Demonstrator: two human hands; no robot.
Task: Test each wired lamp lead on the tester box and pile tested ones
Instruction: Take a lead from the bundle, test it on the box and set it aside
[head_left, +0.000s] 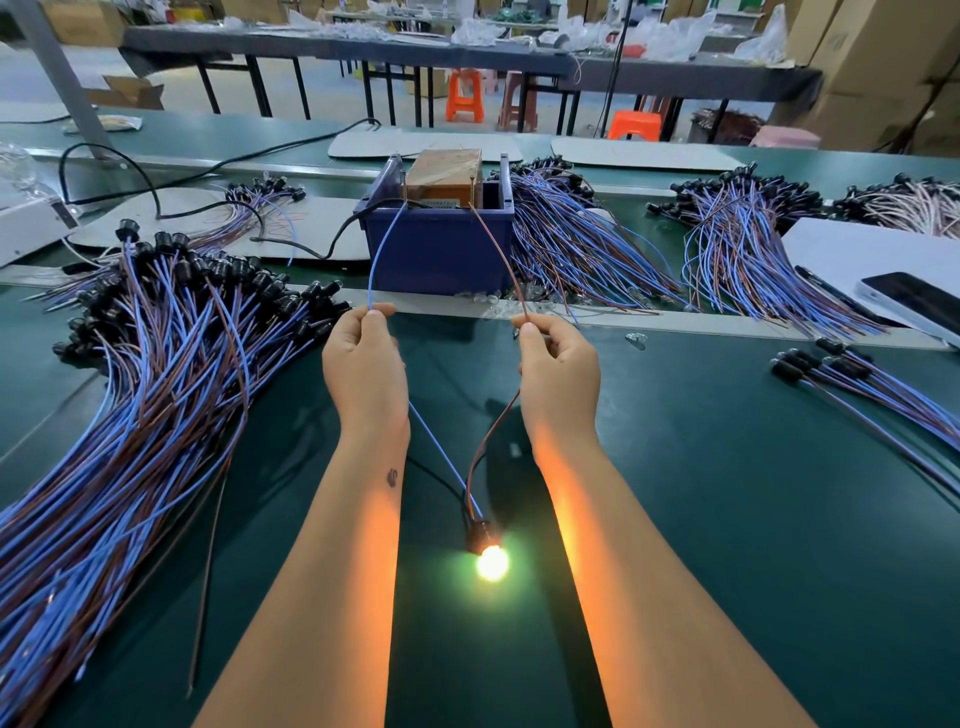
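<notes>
Hands holding a lit lamp lead against the tester box

Two bare forearms are reaching forward over a dark green work surface (727, 519). The left hand (363, 364) is pinching a thin blue wire (379, 260) between thumb and fingertips, and the right hand (558, 371) is pinching a thin brown wire (501, 254) the same way. Both wires are rising ahead of the hands to two upright metal contacts on the tester, a brown taped block sitting in a dark blue plastic bin (436, 254). Behind the hands, between the wrists, the two wires are meeting at a small black lamp holder (480, 535) whose bulb (492, 563) is glowing bright yellow and casting orange light on both inner forearms.

By my reading, this lead is passing its test and is not yet set aside. To the left of the left hand, a large heap of blue and brown wired leads with black holders (171, 374) is lying close by; beyond and to the right of the right hand, several more bundles (587, 249) are fanning out. Which heap is tested and which is waiting cannot be told, so the share of work left is unclear.

The wire tips at the contacts are too fine to make out. A dark phone (914, 304) is cut off far to the right.
</notes>
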